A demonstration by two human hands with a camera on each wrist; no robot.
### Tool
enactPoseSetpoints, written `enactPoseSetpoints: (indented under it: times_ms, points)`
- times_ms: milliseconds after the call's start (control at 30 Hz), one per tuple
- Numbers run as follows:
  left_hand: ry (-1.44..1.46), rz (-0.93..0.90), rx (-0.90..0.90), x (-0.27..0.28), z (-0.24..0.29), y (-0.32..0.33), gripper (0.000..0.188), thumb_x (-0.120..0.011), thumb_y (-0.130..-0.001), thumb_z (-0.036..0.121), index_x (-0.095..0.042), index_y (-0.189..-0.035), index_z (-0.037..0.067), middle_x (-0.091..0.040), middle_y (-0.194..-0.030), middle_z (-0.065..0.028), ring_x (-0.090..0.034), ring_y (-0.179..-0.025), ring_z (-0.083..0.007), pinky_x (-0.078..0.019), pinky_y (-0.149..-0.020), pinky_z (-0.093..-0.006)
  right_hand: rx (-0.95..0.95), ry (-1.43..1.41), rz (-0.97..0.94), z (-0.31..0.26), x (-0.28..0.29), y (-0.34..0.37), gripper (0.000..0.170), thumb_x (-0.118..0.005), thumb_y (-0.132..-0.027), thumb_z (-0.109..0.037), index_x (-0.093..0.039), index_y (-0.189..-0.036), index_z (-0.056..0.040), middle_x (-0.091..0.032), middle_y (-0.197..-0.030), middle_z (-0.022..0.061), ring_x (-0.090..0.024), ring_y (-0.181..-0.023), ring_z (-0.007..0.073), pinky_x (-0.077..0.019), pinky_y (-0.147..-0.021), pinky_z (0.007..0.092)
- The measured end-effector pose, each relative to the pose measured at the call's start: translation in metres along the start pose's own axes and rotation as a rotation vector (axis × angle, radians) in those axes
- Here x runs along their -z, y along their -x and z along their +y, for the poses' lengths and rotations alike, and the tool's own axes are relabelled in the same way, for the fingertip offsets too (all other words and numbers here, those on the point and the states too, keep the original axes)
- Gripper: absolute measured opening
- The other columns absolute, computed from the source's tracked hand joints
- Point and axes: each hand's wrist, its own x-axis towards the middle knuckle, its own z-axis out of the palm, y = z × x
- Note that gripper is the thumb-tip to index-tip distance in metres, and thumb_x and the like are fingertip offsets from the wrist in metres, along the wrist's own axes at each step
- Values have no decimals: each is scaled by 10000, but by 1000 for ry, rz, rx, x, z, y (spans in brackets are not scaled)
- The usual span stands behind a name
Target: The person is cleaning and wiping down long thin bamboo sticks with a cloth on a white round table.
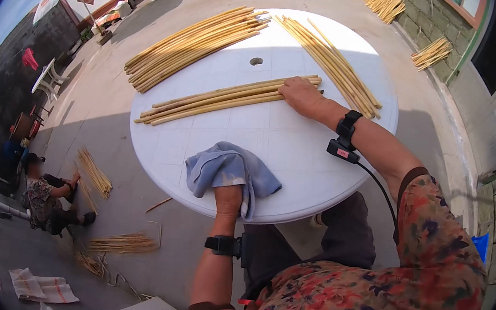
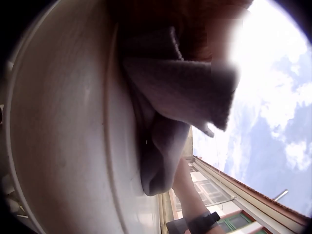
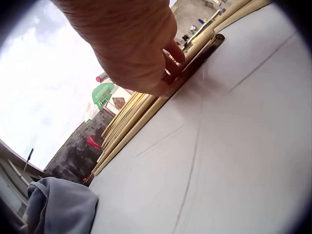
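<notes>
A row of long, thin yellow canes (image 1: 218, 98) lies across the middle of the round white table (image 1: 309, 162). At its right end my right hand (image 1: 302, 96) grips the canes; in the right wrist view its fingers (image 3: 174, 52) curl round them close to the tabletop. A blue-grey cloth (image 1: 217, 162) lies bunched near the table's front edge. It covers my left hand (image 1: 228, 196), of which only the part by the wrist shows. The left wrist view has the folded cloth (image 2: 180, 87) over the white surface, with the fingers hidden.
A larger pile of canes (image 1: 190, 45) lies at the table's back left, and another bunch (image 1: 333, 66) at the back right. A small hole (image 1: 256, 61) is in the tabletop. More stalks (image 1: 122, 242) lie on the ground at the left, where another person (image 1: 47, 198) sits.
</notes>
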Motion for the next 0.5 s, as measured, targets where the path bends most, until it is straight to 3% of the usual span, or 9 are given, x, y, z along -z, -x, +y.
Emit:
enactPoseSetpoints:
  times_ms: [67, 167, 200, 267, 367, 500]
  points:
    - [-66, -150, 77, 1, 5, -1, 393, -459, -866, 148, -370, -1221, 7, -395, -1228, -144, -371, -1153, -260, -276, -994, -338, 29, 82, 28, 3, 4, 1, 108, -481, -734, -49, -569, -796, -36, -542, -852, 117, -518, -852, 280, -413, -758, 382]
    - [-262, -226, 9, 1, -13, -1, 389, -456, -868, 151, -376, -1220, 7, -395, -1231, -146, -368, -1158, -265, -275, -993, -340, -33, 47, 35, 3, 1, 1, 101, -480, -729, -45, -563, -786, -34, -533, -856, 115, -516, -853, 279, -414, -751, 378]
    - [-261, -224, 11, 1, -6, -1, 389, -456, -868, 151, -376, -1220, 7, -395, -1231, -146, -368, -1158, -265, -275, -993, -340, -31, 48, 34, 3, 2, 0, 101, -480, -729, -45, -563, -786, -34, -533, -856, 115, -516, -853, 279, -414, -751, 378]
    - [20, -31, 14, -1, 10, 0, 302, -486, -847, 141, -461, -1103, -16, -502, -1082, -154, -475, -1009, -279, -372, -884, -351, -57, 16, 8, 4, 2, -1, 99, -478, -725, -41, -560, -780, -30, -539, -861, 124, -516, -861, 285, -415, -749, 381]
    - [91, -30, 84, -1, 22, -2, 298, -483, -845, 139, -465, -1097, -19, -503, -1083, -158, -474, -1012, -290, -370, -887, -353, -49, 51, -51, 7, -10, -2, 105, -477, -722, -36, -558, -787, -26, -544, -866, 134, -516, -870, 288, -417, -748, 383]
    - [-103, -25, -83, -2, 7, -1, 296, -485, -842, 131, -465, -1096, -21, -501, -1081, -164, -472, -1013, -297, -367, -892, -354, -6, 21, -38, 0, 4, 5, 105, -478, -714, -25, -551, -789, -21, -546, -862, 139, -515, -873, 290, -419, -742, 385]
